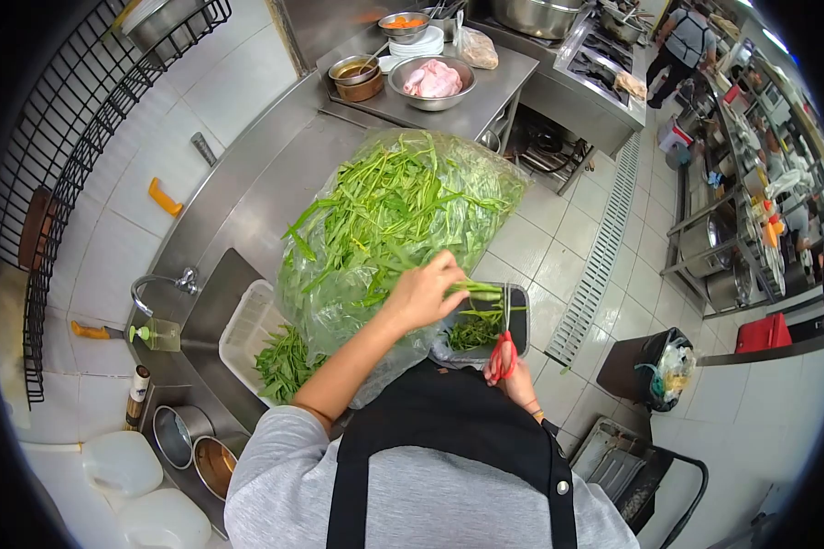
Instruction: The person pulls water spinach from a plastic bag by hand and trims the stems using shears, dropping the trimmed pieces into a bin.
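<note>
My left hand (423,295) is closed on a small bunch of green stems (482,289), leaves trailing to its left. Red-handled scissors (502,355) are in my right hand (519,384), their blades pointing up beside the stem ends. Below the blades is a grey bin (519,322) with cut green pieces (474,329) inside. A large clear plastic bag (499,183) lies open on the steel counter, heaped with leafy greens (384,201). More greens (286,364) sit in a white basket (238,331) at the left, in the sink.
Raw poultry fills a metal bowl (430,82) on the back counter, beside small pots (357,79). A faucet (163,282) stands at the left. Another person (687,46) is at the far right, near shelving. A lined trash bin (645,371) stands on the right floor.
</note>
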The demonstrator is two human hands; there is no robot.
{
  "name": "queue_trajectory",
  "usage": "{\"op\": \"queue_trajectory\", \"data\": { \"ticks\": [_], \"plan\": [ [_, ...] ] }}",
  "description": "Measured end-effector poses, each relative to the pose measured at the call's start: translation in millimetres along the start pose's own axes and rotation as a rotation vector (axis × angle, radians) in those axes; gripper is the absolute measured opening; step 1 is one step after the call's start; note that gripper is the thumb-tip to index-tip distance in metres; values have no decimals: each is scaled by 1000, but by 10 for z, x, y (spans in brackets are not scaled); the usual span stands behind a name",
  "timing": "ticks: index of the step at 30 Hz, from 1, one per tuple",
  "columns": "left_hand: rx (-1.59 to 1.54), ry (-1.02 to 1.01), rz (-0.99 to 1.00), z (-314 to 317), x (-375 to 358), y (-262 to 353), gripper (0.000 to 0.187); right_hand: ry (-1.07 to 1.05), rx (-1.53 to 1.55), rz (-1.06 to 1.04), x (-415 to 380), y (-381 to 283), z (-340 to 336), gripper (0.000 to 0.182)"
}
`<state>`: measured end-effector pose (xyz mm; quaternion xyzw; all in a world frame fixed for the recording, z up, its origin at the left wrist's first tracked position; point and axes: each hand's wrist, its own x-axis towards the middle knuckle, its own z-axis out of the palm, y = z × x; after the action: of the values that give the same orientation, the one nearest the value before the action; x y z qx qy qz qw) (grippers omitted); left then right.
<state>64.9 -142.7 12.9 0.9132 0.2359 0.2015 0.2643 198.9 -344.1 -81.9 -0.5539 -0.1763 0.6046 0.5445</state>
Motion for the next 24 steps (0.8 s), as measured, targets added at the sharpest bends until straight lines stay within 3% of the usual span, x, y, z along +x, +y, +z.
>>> {"op": "queue_trajectory", "data": {
  "ticks": [3,5,8,11,14,18,20,22,24],
  "plan": [
    [74,278,-198,-456,-119,-145,22,12,56,79,-35,-39,-27,61],
    [-33,596,-228,-769,-184,-244,17,40,-6,60,2,-24,-35,63],
    [-189,844,-272,-1208,-327,-457,16,31,-53,13,80,-54,-5,65],
    [-44,1005,-238,-1400,-453,-668,18,15,-104,-25,146,-156,69,58],
    [-132,1065,-231,-1447,-494,-736,23,-28,-188,-98,201,-249,143,56],
    [-333,1107,-247,-1439,-549,-688,21,-17,-181,-115,325,-330,168,50],
    [-234,933,-462,-1374,-597,-693,23,106,-255,-281,516,-458,212,44],
    [-153,655,-636,-1251,-599,-673,28,149,-355,-447,867,-660,231,24],
    [-88,382,-759,-884,-582,-821,37,156,-146,-491,1271,-905,362,32]
  ]
}}
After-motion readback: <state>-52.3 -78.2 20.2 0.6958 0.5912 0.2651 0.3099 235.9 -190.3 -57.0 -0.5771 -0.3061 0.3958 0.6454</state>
